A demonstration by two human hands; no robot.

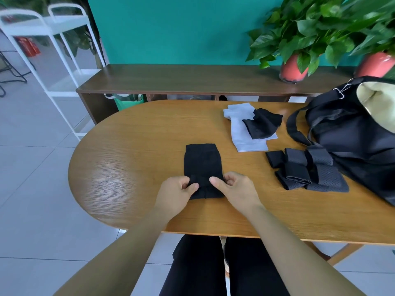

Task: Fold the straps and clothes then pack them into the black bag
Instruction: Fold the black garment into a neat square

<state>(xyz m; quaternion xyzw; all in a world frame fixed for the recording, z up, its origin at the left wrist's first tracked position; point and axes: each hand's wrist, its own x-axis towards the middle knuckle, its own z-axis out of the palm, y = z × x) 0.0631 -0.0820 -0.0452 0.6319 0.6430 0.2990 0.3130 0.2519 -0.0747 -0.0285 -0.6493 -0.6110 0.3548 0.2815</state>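
One open black bag (352, 146), beige lining (378, 103)

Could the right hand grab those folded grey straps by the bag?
Probably yes. Only bare table lies between the right hand and the folded straps, but that hand is busy pinching the black cloth.

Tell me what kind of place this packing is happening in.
Probably an indoor lounge or office break area: an oval wooden table, a low wooden shelf unit bearing potted plants against a teal wall, and a tiled floor.
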